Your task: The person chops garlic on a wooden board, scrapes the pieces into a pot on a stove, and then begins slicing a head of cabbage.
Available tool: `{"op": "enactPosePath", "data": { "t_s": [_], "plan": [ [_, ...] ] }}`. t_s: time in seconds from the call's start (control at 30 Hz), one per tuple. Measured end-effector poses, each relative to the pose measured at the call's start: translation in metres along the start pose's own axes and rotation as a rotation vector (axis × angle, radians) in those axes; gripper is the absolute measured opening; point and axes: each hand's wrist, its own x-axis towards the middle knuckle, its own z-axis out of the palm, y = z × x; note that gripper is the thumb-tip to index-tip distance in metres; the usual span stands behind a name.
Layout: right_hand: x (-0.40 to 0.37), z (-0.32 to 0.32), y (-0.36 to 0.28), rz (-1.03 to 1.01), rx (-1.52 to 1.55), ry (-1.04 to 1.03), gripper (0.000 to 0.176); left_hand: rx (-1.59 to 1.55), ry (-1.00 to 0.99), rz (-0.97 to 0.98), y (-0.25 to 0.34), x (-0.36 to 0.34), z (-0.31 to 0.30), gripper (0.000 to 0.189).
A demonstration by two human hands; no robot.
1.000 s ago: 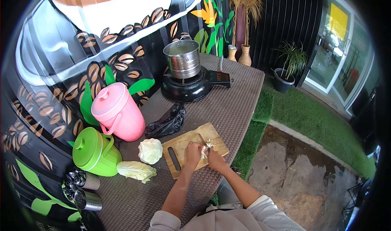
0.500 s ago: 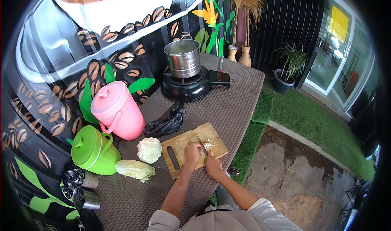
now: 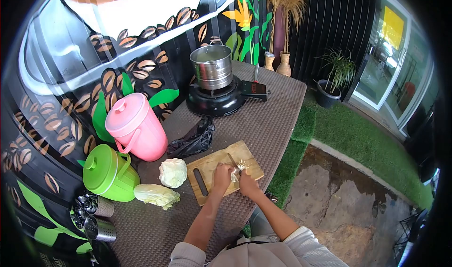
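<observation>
A wooden cutting board (image 3: 202, 165) lies on the brown woven-pattern table (image 3: 278, 106). My left hand (image 3: 222, 176) is closed over the middle of the board, its fingers pressed down on something small that I cannot make out. My right hand (image 3: 247, 182) is closed round a knife (image 3: 232, 160), whose blade points away between the hands. Finely chopped pale pieces (image 3: 242, 164) lie beside the blade, near the board's right part. Left of the board sit a round pale cabbage (image 3: 173, 172) and a longer leafy cabbage (image 3: 157, 196).
A steel pot (image 3: 212, 69) stands on a black stove (image 3: 216, 99) at the back. A black plastic bag (image 3: 193, 139), a pink jug (image 3: 136, 128) and a green jug (image 3: 110, 175) are to the left, with metal cutlery holders (image 3: 100, 229) nearer the front.
The knife blade has swung into clearer view beyond my fingers. My right hand has shifted slightly, and its wrist is turned a little.
</observation>
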Motion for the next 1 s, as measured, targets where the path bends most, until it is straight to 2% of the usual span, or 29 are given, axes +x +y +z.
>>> {"op": "enactPosePath", "data": {
  "t_s": [0.13, 0.2, 0.23, 0.3, 0.4, 0.53, 0.63, 0.7, 0.73, 0.8, 0.93, 1.0],
  "plan": [
    [-0.014, 0.001, -0.001, -0.037, 0.008, 0.003, 0.032, 0.073, -0.042, 0.068, -0.011, 0.003, 0.002, 0.01],
    [-0.02, 0.009, -0.007, 0.075, -0.007, 0.021, 0.05, -0.021, -0.062, -0.048, -0.01, 0.003, 0.002, 0.009],
    [-0.021, 0.008, -0.007, 0.076, -0.007, 0.022, 0.05, -0.021, -0.063, -0.046, -0.008, 0.005, 0.001, 0.009],
    [-0.021, 0.004, -0.006, -0.002, 0.048, 0.057, 0.03, -0.086, -0.114, -0.133, -0.008, 0.007, 0.0, 0.009],
    [-0.007, 0.0, 0.003, -0.062, 0.015, 0.015, 0.031, -0.19, -0.107, -0.168, -0.016, 0.008, 0.002, 0.01],
    [-0.017, 0.004, 0.001, -0.043, 0.026, 0.032, 0.032, -0.289, -0.137, -0.238, -0.014, 0.012, 0.001, 0.012],
    [-0.008, 0.017, -0.003, 0.069, 0.01, -0.025, 0.043, -0.12, -0.202, -0.24, -0.007, 0.008, -0.001, 0.01],
    [0.004, 0.014, 0.002, -0.041, 0.002, 0.048, 0.041, 0.045, -0.134, -0.062, -0.005, 0.005, -0.001, 0.011],
    [0.008, 0.01, 0.002, -0.044, 0.002, 0.05, 0.041, 0.047, -0.131, -0.061, -0.005, 0.005, 0.0, 0.011],
    [0.012, 0.003, 0.001, -0.021, 0.056, -0.003, 0.035, 0.061, -0.129, -0.093, -0.005, 0.004, -0.001, 0.012],
    [-0.028, 0.0, -0.008, 0.011, 0.025, 0.021, 0.039, 0.02, -0.11, -0.115, -0.001, 0.01, -0.005, 0.013],
    [-0.021, 0.008, -0.009, 0.033, 0.025, 0.04, 0.04, -0.123, -0.1, -0.26, -0.001, 0.008, -0.003, 0.013]
  ]
}}
